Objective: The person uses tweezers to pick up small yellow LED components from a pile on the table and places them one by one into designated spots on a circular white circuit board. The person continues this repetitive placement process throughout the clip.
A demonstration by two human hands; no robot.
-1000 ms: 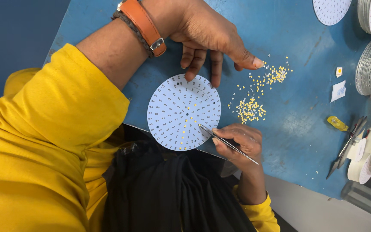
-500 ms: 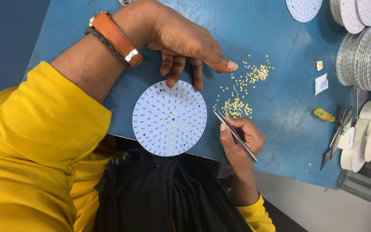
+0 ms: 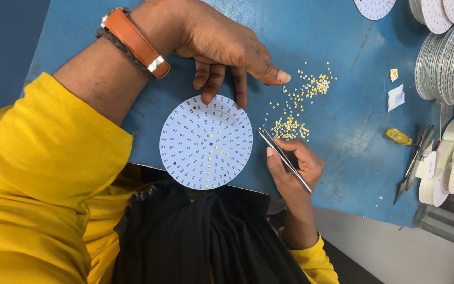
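- Left hand (image 3: 222, 44) upper middle of frame, palm down on the blue table (image 3: 342, 131); fingers curled together, three fingertips touching the top rim of the round white board (image 3: 206, 142), thumb stretched right toward the chips.
- Round white board lies flat, centre of frame, overhanging the table's near edge above the lap; a few small yellow squares sit on its lower half.
- Right hand (image 3: 295, 163) lower middle, just right of the board; fingers pressed together pinching metal tweezers (image 3: 284, 159), tips pointing up-left, near the board's right edge and beside the chip pile.
- Loose yellow chips (image 3: 295, 113) scattered right of centre, no tray or bin holds them, bare on the table.
- Handling, judged: chips look tiny, light, easy to flick away or lose; take one by its sides with the tweezer tips, gentle squeeze.
- Board looks thin, stiff, light, likely to slide; hold by the rim, not the populated face.
- Right edge of frame: stacks of round white boards (image 3: 447, 63) standing on edge, tape rolls (image 3: 453, 163) below them, small yellow-handled tool (image 3: 398, 137), spare tweezers (image 3: 413, 168). No container contents visible.
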